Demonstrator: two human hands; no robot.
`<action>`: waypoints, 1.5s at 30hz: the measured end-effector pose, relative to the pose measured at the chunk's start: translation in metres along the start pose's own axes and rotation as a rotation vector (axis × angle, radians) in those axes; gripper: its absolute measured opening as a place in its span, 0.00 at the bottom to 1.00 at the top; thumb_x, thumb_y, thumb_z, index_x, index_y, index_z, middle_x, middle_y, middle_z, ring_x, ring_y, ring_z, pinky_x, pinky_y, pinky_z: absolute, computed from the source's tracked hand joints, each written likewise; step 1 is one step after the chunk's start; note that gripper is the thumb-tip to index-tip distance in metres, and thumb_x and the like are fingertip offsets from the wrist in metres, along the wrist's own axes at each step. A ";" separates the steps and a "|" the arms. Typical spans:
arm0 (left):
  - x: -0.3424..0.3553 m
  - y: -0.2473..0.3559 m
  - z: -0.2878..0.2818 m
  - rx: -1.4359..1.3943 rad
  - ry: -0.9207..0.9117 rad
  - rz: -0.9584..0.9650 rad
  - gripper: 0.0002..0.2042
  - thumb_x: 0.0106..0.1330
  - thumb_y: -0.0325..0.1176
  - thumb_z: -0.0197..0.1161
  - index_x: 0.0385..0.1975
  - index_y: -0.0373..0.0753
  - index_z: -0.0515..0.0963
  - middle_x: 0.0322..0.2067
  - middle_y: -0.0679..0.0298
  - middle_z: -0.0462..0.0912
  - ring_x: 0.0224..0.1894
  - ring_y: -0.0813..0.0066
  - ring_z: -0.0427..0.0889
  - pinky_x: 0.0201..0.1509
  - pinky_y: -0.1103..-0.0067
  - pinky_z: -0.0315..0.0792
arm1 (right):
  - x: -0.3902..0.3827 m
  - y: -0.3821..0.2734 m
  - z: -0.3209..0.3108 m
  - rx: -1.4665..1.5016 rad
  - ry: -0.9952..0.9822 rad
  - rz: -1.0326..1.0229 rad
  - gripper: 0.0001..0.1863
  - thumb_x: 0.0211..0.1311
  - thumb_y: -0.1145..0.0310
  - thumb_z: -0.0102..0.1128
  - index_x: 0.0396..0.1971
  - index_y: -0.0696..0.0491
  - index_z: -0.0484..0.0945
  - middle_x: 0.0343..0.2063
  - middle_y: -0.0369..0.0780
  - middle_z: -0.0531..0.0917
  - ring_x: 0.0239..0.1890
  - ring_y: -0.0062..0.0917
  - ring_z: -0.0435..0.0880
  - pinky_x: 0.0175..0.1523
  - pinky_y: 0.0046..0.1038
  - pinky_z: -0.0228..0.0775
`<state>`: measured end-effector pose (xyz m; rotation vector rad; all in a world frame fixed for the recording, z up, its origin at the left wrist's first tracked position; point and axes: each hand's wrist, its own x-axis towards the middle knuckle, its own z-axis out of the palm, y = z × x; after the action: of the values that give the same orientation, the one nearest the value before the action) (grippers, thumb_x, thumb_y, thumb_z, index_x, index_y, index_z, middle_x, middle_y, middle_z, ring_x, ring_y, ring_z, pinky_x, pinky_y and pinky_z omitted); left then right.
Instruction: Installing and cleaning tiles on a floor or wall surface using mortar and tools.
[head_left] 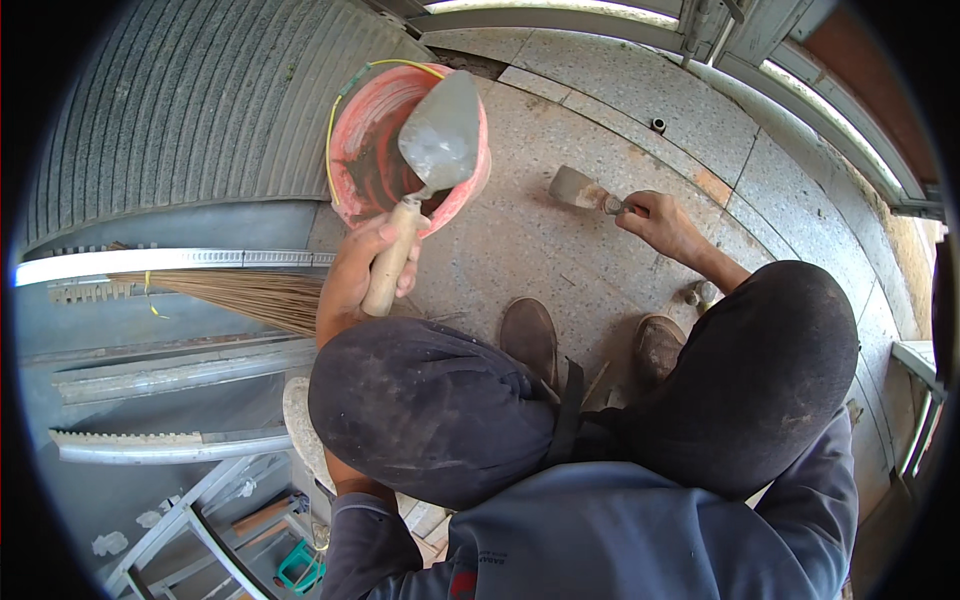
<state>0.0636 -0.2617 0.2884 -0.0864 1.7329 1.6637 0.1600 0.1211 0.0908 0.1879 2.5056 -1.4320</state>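
I am squatting on a speckled stone floor (520, 240). My left hand (362, 268) grips the wooden handle of a pointed trowel (440, 135), whose grey blade sits over the rim of a pink bucket (350, 150). My right hand (655, 220) reaches out in front of my right knee and holds a small flat scraper (578, 188) with its blade on the floor. My two brown shoes show between my knees.
A corrugated metal sheet (200, 100) lies to the left behind the bucket. A straw broom (240, 295) and toothed metal rails (170, 260) are at my left. A metal door frame (800, 90) curves along the right. A small pipe stub (658, 125) sticks from the floor.
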 end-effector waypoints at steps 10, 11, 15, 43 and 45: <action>0.059 -0.117 0.045 0.164 -0.281 -0.124 0.22 0.64 0.26 0.71 0.57 0.33 0.73 0.44 0.63 0.81 0.41 0.77 0.82 0.43 0.78 0.77 | -0.009 0.024 0.012 0.093 0.089 0.216 0.23 0.66 0.55 0.63 0.42 0.63 0.85 0.31 0.51 0.85 0.34 0.35 0.85 0.44 0.38 0.76; 0.063 -0.126 0.045 0.167 -0.295 -0.094 0.22 0.64 0.26 0.71 0.57 0.33 0.73 0.44 0.63 0.81 0.41 0.77 0.82 0.43 0.78 0.77 | -0.012 0.022 0.011 0.054 0.153 0.143 0.22 0.65 0.55 0.63 0.43 0.62 0.85 0.33 0.51 0.85 0.36 0.38 0.85 0.45 0.39 0.77; 0.090 -0.191 0.028 0.475 -0.082 0.134 0.22 0.63 0.28 0.72 0.56 0.33 0.74 0.44 0.63 0.81 0.43 0.76 0.81 0.48 0.77 0.77 | -0.010 0.034 0.032 -0.087 0.157 0.013 0.21 0.64 0.57 0.63 0.45 0.60 0.86 0.40 0.51 0.84 0.42 0.46 0.85 0.50 0.42 0.78; 0.071 0.054 -0.043 0.284 0.457 0.424 0.22 0.76 0.43 0.62 0.54 0.26 0.81 0.42 0.58 0.88 0.36 0.77 0.83 0.43 0.79 0.77 | -0.053 -0.203 -0.142 -0.210 -0.532 -0.530 0.15 0.62 0.63 0.70 0.38 0.61 0.83 0.26 0.45 0.82 0.29 0.38 0.83 0.33 0.39 0.76; 0.087 0.055 -0.054 0.403 0.659 0.460 0.24 0.75 0.44 0.63 0.54 0.26 0.81 0.44 0.56 0.88 0.39 0.74 0.84 0.46 0.78 0.77 | -0.051 -0.202 -0.145 -0.528 -0.495 -0.426 0.12 0.60 0.66 0.69 0.36 0.59 0.81 0.24 0.43 0.78 0.30 0.37 0.82 0.36 0.40 0.76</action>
<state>-0.0526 -0.2646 0.2842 -0.0514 2.7278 1.6623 0.1399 0.1438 0.3434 -0.7379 2.4537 -0.7395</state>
